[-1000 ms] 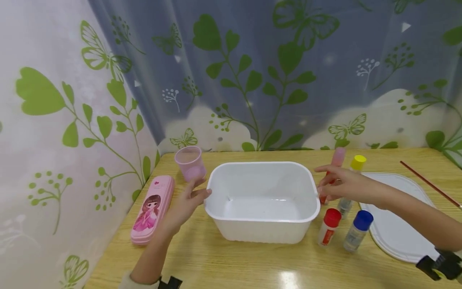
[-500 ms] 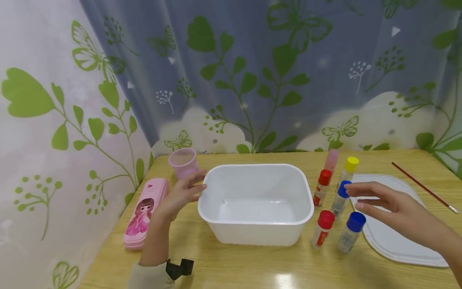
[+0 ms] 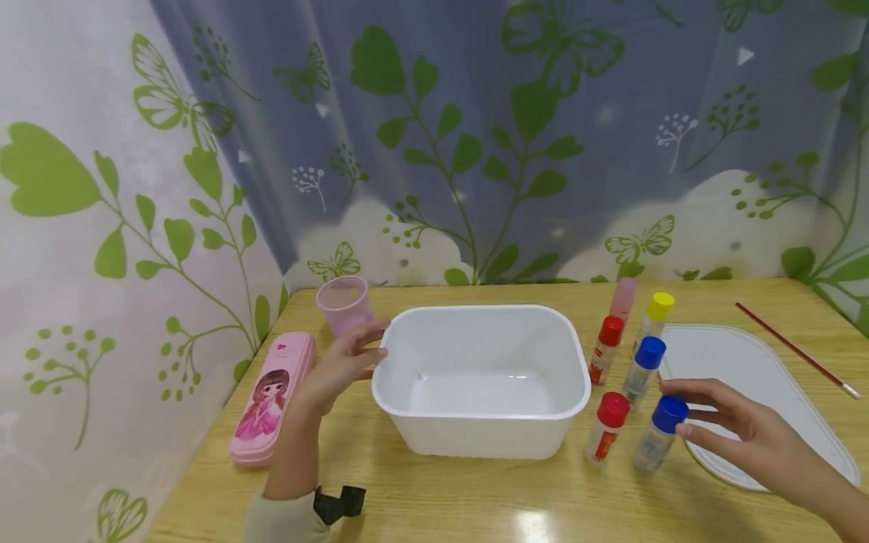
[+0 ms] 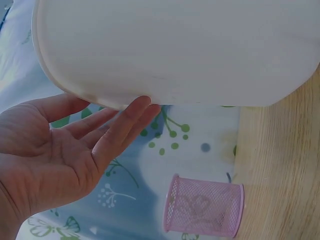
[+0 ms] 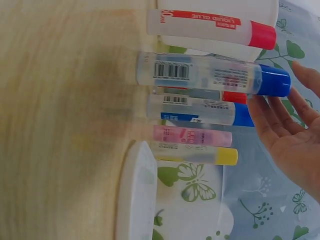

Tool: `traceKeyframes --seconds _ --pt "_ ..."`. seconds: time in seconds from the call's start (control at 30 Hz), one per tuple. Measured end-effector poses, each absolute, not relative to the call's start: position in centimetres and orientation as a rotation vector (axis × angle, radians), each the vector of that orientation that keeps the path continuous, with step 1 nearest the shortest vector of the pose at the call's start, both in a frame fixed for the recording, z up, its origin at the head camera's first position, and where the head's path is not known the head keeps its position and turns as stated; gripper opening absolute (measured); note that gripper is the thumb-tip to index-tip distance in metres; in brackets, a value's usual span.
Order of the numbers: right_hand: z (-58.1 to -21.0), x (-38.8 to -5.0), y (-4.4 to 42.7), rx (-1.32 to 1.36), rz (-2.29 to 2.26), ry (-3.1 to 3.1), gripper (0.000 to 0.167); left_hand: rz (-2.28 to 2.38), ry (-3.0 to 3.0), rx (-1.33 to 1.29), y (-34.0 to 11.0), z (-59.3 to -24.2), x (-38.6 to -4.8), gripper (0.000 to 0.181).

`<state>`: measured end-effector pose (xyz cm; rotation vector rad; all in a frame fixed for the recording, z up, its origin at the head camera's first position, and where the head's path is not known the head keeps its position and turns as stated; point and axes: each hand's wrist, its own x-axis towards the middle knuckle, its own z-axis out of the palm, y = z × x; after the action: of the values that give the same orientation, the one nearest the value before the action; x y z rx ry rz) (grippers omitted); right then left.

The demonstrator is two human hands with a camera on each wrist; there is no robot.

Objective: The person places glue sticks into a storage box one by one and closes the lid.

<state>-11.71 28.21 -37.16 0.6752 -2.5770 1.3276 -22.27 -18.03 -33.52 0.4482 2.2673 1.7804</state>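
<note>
A white plastic tub [image 3: 482,434] stands mid-table. My left hand [image 3: 342,369] is at its left rim, fingers relaxed and touching its side; the left wrist view shows the left palm [image 4: 55,160] turned up beside the tub. My right hand [image 3: 747,430] reaches around the blue cap of the front liquid glue bottle [image 3: 654,449], fingers loosely bent; in the right wrist view its thumb looks apart from the cap. Nearby stand two red-capped glue bottles [image 3: 604,437], a second blue-capped bottle [image 3: 640,381], a yellow-capped bottle [image 3: 652,324] and a pink bottle [image 3: 622,298], all upright.
A white lid-like tray [image 3: 726,358] lies right of the bottles, partly behind my right hand. Beyond it is a dark red pencil-like stick [image 3: 794,347]. Leftward lie a pink pencil case [image 3: 274,400] and a pink mesh cup [image 3: 345,305]. A patterned curtain [image 3: 475,151] hangs behind.
My right hand has left the rear red-capped bottle beside the tub and moved right and nearer, to the front blue-capped bottle. The left hand stays at the tub's rim.
</note>
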Motion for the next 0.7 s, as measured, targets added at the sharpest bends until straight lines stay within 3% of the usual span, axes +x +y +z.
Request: traceKeyframes --seconds 0.7 --pt "-37.5 -11.4 27.0 0.582 1.191 -2.487 0.039 1.769 2.292 0.436 -18.1 -33.6 -22.2 0.051"
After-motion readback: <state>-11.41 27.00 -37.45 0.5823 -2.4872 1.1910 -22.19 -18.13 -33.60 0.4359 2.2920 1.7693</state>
